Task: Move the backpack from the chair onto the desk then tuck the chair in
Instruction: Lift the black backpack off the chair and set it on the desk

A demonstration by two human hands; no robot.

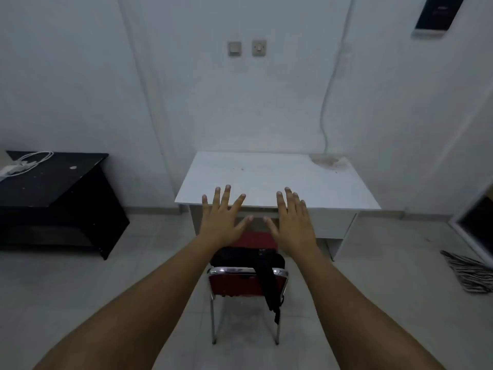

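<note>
A black backpack [248,259] lies on the red seat of a metal-framed chair [232,285], and one strap hangs down over the chair's back. The chair stands in front of a white desk [277,177] set against the wall, with its back toward me. My left hand [222,218] and my right hand [292,221] are stretched out side by side in the air above the chair, palms down, fingers spread. Neither hand touches the backpack or the chair, and both hold nothing.
A black table [53,180] stands at the left with a white cable and charger on it. A striped mat [469,271] lies on the tiled floor at the right, near a white frame. A cable hangs down the wall behind the desk.
</note>
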